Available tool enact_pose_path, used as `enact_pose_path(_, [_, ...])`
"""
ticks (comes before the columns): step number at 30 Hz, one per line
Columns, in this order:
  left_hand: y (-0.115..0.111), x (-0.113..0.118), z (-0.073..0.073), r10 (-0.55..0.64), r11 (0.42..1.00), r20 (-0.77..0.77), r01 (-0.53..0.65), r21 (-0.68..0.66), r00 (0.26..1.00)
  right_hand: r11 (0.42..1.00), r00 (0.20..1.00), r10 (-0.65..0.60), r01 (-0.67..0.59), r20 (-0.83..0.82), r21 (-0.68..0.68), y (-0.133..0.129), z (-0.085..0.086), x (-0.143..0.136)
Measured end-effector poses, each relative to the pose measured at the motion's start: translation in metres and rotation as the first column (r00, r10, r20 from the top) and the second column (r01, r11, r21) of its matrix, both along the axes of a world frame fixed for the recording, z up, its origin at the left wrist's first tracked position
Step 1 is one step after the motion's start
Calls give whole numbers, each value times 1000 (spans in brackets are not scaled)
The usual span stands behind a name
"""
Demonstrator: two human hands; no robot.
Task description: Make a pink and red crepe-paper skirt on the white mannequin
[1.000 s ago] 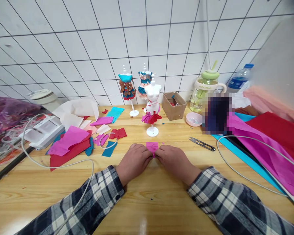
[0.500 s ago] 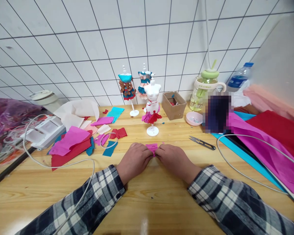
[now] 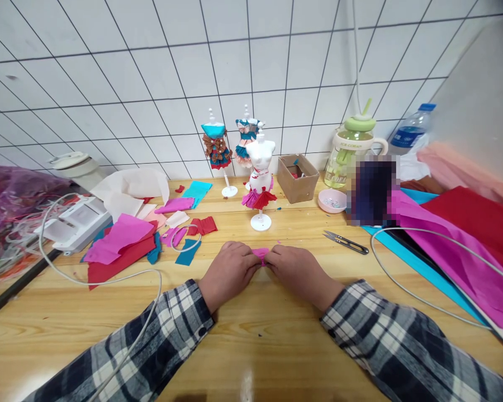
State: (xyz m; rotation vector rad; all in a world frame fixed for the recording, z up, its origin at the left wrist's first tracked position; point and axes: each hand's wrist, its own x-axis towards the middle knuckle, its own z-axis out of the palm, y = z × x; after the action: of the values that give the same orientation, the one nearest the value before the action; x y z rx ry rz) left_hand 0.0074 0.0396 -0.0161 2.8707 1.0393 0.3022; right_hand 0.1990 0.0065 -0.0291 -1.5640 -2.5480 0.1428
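Note:
Between my two hands, just above the table, is a small piece of magenta crepe paper (image 3: pixel 260 254). My left hand (image 3: pixel 231 274) pinches its left side, and my right hand (image 3: pixel 297 273) pinches its right side, with the fingertips almost meeting. Most of the paper is covered by the fingers. Straight behind the hands stands a white mini dress form (image 3: pixel 260 159), wearing a short skirt of magenta and red ruffles (image 3: pixel 259 199). Thread snips (image 3: pixel 346 242) lie on the table to the right of my right hand.
Two dressed mini dress forms (image 3: pixel 215 145) stand by the tiled wall. A cardboard box (image 3: pixel 298 178), a pink dish (image 3: pixel 332 201) and a drink jug (image 3: pixel 350 151) are at back right. Paper scraps (image 3: pixel 121 240) lie left, paper sheets (image 3: pixel 456 262) right. A white cable (image 3: pixel 161 279) crosses my left sleeve.
Less of the magenta crepe paper shows between my fingers, and it looks more gathered. Both hands stay in nearly the same place; the view has shifted slightly.

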Motion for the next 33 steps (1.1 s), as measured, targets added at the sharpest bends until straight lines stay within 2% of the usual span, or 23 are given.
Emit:
enact_pose_path(4, [1, 0, -2, 17, 1000, 7, -17, 9, 1000, 1000, 1000, -12, 12, -2, -2, 1, -1, 0])
enact_pose_path(11, [1, 0, 0, -20, 1000, 28, 21, -18, 999, 998, 1000, 21, -20, -11, 53, -1, -1, 0])
enact_pose_path(18, [1, 1, -2, 16, 1000, 31, -15, -15, 999, 1000, 999, -18, 18, -30, 0, -1, 3, -1])
enact_pose_path(26, [1, 1, -1, -35, 999, 44, 36, -31, 998, 999, 1000, 15, -14, -26, 38, 0, 0, -1])
enact_pose_path(33, [3, 1, -2, -10, 999, 37, 11, -31, 999, 1000, 999, -17, 17, -50, 1, -1, 3, -1])
